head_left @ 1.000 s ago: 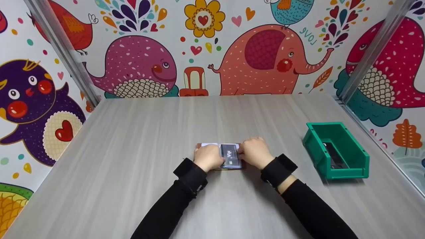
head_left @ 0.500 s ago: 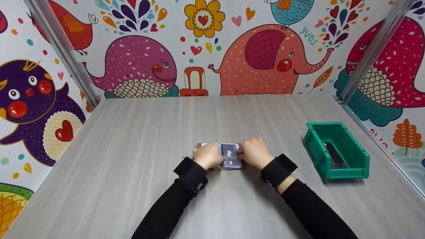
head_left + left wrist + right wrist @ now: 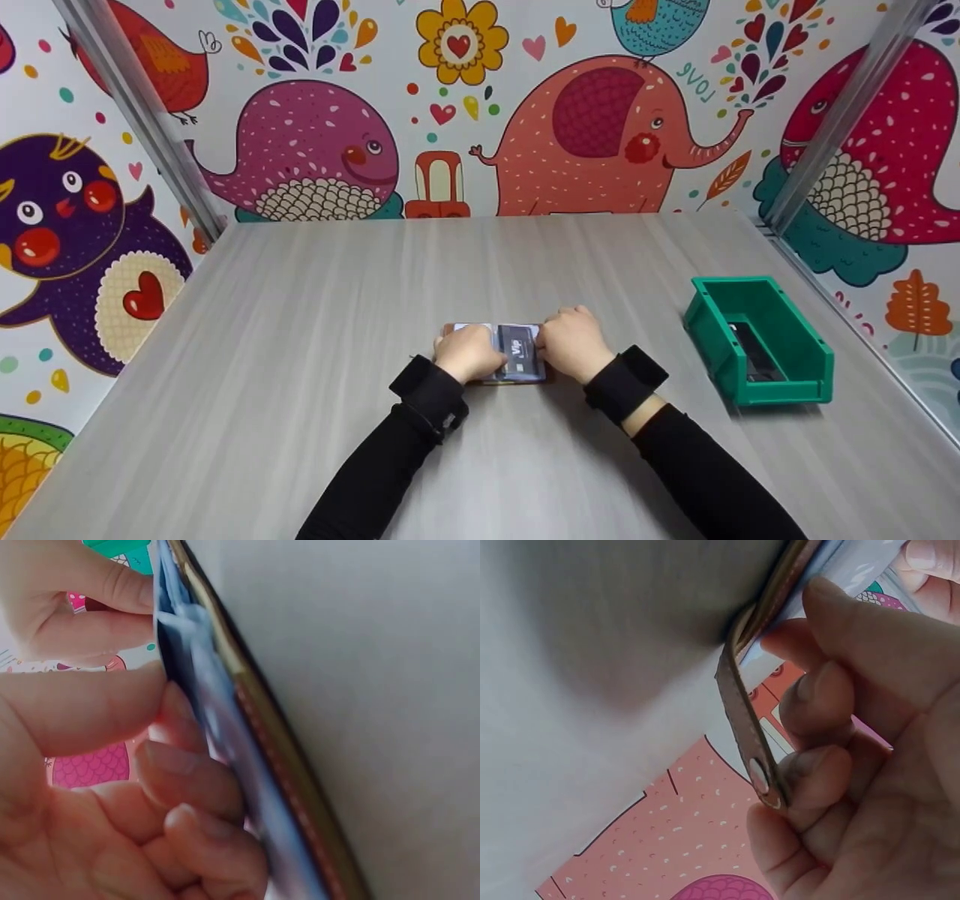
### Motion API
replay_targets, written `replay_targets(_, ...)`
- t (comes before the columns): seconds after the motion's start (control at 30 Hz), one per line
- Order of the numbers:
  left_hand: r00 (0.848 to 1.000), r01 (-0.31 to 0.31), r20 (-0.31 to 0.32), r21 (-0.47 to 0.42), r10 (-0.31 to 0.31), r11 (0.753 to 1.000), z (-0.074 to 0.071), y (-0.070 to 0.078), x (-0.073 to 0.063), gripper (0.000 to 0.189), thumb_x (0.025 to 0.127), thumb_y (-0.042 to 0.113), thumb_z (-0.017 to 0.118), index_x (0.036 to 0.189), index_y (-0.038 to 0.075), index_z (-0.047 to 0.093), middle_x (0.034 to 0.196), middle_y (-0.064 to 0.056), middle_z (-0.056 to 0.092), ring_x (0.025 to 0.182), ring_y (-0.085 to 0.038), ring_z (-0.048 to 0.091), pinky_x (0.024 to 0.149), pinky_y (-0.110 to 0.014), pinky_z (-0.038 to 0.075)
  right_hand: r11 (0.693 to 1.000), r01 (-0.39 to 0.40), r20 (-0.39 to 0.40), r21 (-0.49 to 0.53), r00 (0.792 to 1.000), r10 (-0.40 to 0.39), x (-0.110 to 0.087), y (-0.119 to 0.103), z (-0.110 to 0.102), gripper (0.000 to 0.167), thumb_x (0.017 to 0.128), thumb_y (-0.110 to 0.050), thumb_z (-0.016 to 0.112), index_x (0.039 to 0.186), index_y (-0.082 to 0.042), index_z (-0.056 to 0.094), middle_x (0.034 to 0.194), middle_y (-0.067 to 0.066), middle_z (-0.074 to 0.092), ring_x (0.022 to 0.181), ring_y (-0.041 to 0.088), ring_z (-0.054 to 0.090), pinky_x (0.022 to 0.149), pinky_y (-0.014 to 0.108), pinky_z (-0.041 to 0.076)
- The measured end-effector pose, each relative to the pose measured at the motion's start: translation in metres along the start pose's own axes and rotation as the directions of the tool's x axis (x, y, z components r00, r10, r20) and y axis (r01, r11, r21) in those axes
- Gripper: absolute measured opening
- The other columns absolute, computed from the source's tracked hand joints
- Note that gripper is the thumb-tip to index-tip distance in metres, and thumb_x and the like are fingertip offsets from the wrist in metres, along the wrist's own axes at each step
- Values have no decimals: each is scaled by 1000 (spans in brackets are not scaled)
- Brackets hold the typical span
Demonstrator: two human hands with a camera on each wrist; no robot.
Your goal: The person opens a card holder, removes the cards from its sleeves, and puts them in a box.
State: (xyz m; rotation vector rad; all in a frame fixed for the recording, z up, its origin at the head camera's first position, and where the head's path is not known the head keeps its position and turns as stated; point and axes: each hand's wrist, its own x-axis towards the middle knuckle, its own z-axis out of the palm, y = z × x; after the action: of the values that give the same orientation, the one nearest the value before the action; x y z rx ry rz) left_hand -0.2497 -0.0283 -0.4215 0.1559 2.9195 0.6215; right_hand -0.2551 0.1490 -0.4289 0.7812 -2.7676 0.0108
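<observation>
An opened brown card holder (image 3: 513, 382) lies on the table, its clear plastic sleeves facing up. A dark card marked "Vip" (image 3: 519, 348) shows in the right-hand sleeve. My left hand (image 3: 469, 352) covers much of the left side; in the left wrist view its thumb and forefinger pinch a plastic sleeve (image 3: 202, 667), the other fingers curling beneath. At the right edge, my right hand (image 3: 576, 343) holds the sleeve between thumb and forefinger. A brown strap with a snap button (image 3: 742, 720) hangs beside the right fingers (image 3: 817, 697) in the right wrist view.
A green bin (image 3: 786, 391) stands at the right of the table, with a dark flat item (image 3: 754, 356) inside. Patterned walls (image 3: 322, 150) enclose the back and sides. Pale wood tabletop (image 3: 285, 337) surrounds the hands.
Very little differs. The right hand has edged slightly left at the card holder's right edge; the left hand keeps its hold, and the bin stays put.
</observation>
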Motion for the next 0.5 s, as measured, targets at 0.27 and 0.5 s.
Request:
replay_targets(0.27,1000,-6,-12,-25,6,1000,-2,-6,-1,29,79,33,76,90,7,69,102,-9,69,102,-30,60,93,-52,37,1000,0,6,-16,1000,0,0,0,0,12,71,-21,86,75,-12,78,73,7,68,70,30,59,68,44,42)
replay_targets(0.5,1000,5,0,-26,-5,1000,-9,-14,-4,29,78,33,75,90,7,70,99,-9,68,98,-28,61,90,-51,41,1000,15,-9,9,1000,-15,-1,2,1,10,70,-17,85,69,-14,75,72,7,67,69,30,58,67,44,41)
